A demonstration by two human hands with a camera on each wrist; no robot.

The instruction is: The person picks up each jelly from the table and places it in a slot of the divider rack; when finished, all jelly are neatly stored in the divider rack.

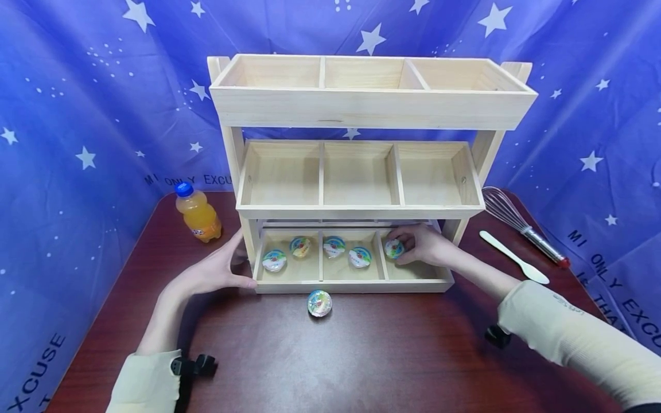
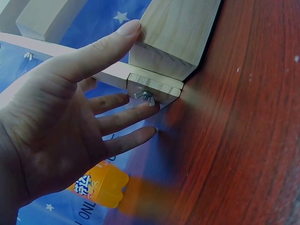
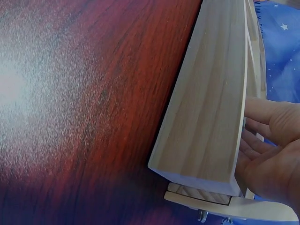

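In the bottom tier's right compartment, my right hand (image 1: pixel 420 245) pinches a small jelly cup (image 1: pixel 394 248) with a printed foil lid; in the right wrist view the front board hides the fingertips of that hand (image 3: pixel 276 140). My left hand (image 1: pixel 219 267) is at the lower left end of the wooden rack (image 1: pixel 372 109), thumb by the front corner. Its fingers look extended in the left wrist view, close to a wing nut (image 2: pixel 145 96). Two jelly cups (image 1: pixel 274 260) sit in the left compartment and two more (image 1: pixel 360 257) in the middle one. Another cup (image 1: pixel 319 303) stands on the table before the rack.
An orange drink bottle (image 1: pixel 199 212) with a blue cap stands left of the rack. To the right lie a whisk (image 1: pixel 524 226) and a pale spatula (image 1: pixel 513 257). The rack's upper two tiers have three compartments each. Blue star-patterned curtains (image 1: pixel 77 115) surround the dark red table (image 1: pixel 361 355).
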